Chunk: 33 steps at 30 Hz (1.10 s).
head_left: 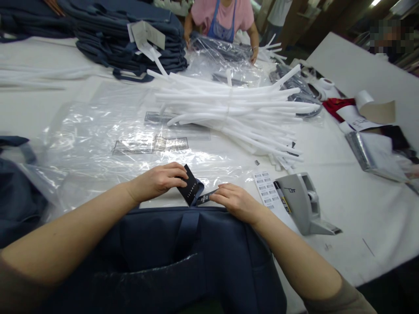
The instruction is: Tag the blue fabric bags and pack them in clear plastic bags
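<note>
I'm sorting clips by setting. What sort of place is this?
Probably a packing table in a bag or garment workshop: the left hand holds a black tag over a navy bag, clear plastic bags lie on it, and barcode labels lie near a bundle of white strips.

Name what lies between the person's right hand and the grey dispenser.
A white sheet of barcode labels lies flat between the right hand and the grey dispenser, seen in the head view.

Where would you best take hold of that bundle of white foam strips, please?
Grip the bundle of white foam strips around its banded middle, coming down from above: the strips look cinched together there, while both ends fan out loose and would probably splay or slide.
</note>
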Available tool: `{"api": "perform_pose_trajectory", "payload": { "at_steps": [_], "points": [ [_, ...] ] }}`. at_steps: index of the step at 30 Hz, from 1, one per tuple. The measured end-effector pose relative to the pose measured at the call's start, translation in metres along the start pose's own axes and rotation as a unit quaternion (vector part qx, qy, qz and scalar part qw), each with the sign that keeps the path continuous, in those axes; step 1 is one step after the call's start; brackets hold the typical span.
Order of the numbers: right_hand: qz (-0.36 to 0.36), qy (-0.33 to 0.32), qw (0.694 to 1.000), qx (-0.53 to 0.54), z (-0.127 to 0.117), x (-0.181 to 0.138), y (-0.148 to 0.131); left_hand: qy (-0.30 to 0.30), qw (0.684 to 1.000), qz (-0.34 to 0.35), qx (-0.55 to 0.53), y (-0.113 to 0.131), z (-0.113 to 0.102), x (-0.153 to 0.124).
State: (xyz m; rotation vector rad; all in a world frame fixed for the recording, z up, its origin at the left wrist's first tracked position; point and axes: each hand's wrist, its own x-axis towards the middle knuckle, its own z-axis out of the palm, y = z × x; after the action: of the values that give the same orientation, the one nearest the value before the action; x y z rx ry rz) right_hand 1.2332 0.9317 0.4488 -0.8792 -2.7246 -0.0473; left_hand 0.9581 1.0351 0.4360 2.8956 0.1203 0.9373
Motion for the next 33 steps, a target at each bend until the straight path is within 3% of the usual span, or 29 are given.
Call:
{"api": "perform_pose_trajectory", "payload": {
  "at_steps": [6, 9, 14, 17, 20, 24, 26, 30, 33],
  "points": [
    [-0.002, 0.041, 0.999, 0.004, 0.002, -0.005, 0.0, -0.012, 0.997, -0.069, -0.012, -0.005, 0.005, -0.014],
    [0.011, 0.056, 0.998, 0.013, 0.003, -0.011, 0.0, -0.031, 0.985, -0.15, -0.077, -0.003, 0.003, -0.015],
    [0.023, 0.079, 0.996, 0.023, 0.004, -0.017, -0.001, -0.09, 0.906, -0.377, -0.17, 0.005, -0.008, -0.002],
    [0.022, 0.081, 0.996, 0.016, 0.004, -0.017, -0.001, -0.093, 0.873, -0.439, -0.194, 0.007, -0.008, 0.003],
    [0.023, 0.077, 0.997, 0.015, 0.005, -0.017, -0.001, -0.09, 0.88, -0.419, -0.206, 0.004, -0.005, 0.003],
    [0.031, 0.085, 0.996, 0.02, 0.007, -0.018, 0.0, -0.034, 0.952, -0.27, -0.143, -0.004, -0.004, -0.001],
    [0.029, 0.088, 0.995, 0.024, 0.007, -0.019, 0.0, -0.037, 0.967, -0.233, -0.099, -0.005, -0.008, -0.002],
    [0.017, 0.098, 0.994, 0.034, 0.006, -0.019, 0.0, -0.158, 0.941, -0.264, -0.143, 0.0, -0.022, 0.002],
    [0.015, 0.105, 0.994, 0.038, 0.005, -0.019, -0.001, -0.196, 0.908, -0.32, -0.186, 0.009, -0.026, 0.005]
  ]
}}
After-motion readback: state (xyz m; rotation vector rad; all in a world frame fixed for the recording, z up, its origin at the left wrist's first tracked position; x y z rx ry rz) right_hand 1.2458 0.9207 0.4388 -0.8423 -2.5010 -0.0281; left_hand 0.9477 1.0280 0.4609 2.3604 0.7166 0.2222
